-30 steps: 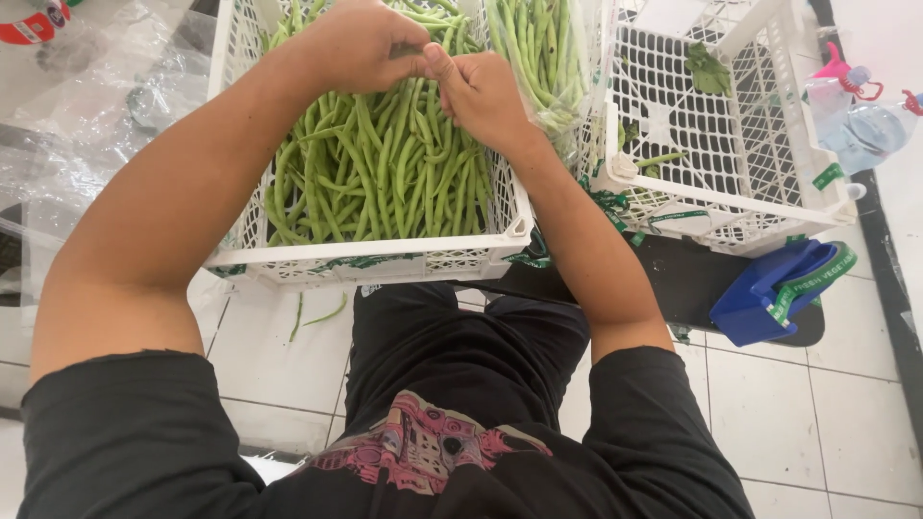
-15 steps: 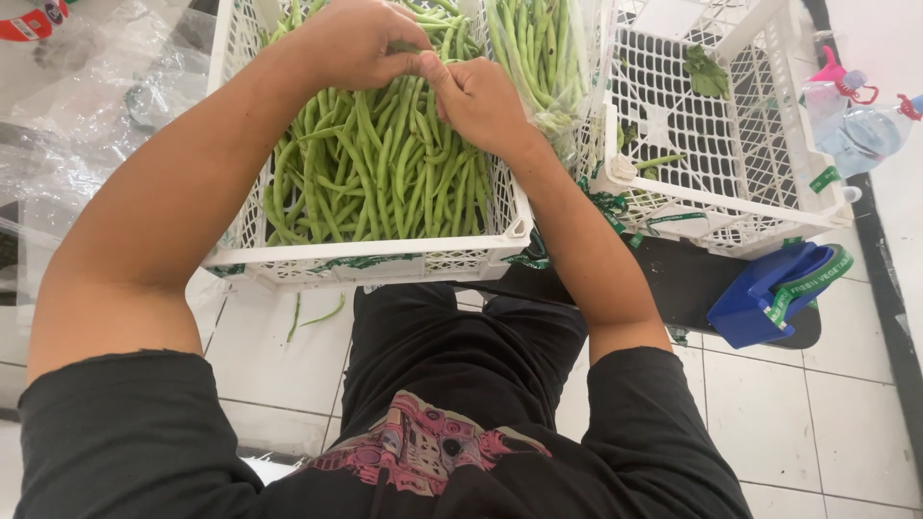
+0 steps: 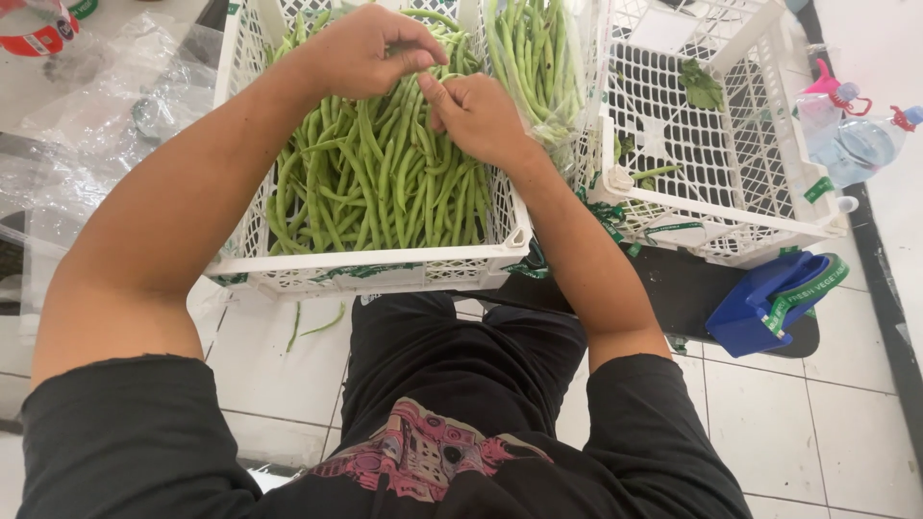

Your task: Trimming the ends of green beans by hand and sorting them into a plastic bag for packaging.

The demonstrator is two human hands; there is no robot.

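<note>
Green beans (image 3: 385,183) are being handled over a white plastic crate (image 3: 370,271) that is set on the tiled floor in front of the seated person. The left hand (image 3: 361,48) is curled over the far part of the pile, its fingers closed in a pinch on what looks like a bean or two. The right hand (image 3: 476,115) is held just beside it, its fingers bent and pinched on the end of a bean; thumb and fingertips of the two hands are nearly touching.

The step in hand is judged to be the picking out or tipping of single beans from the heap. Whatever is done with the pinched bean, a firm but light grip would be called for, since the pods are thin and easily snapped.

Two white crates are counted: the one filled with beans, and a second crate (image 3: 731,226) to the right, nearly bare, with a leaf and a stray bean inside. One clear bag of beans (image 3: 538,58) is propped between them. Two loose beans (image 3: 317,327) are seen on the floor below the full crate. One blue folded item (image 3: 760,308) lies at the right, and two bottles (image 3: 846,135) are stood behind it. Clear plastic sheeting (image 3: 67,125) is spread at the left.
</note>
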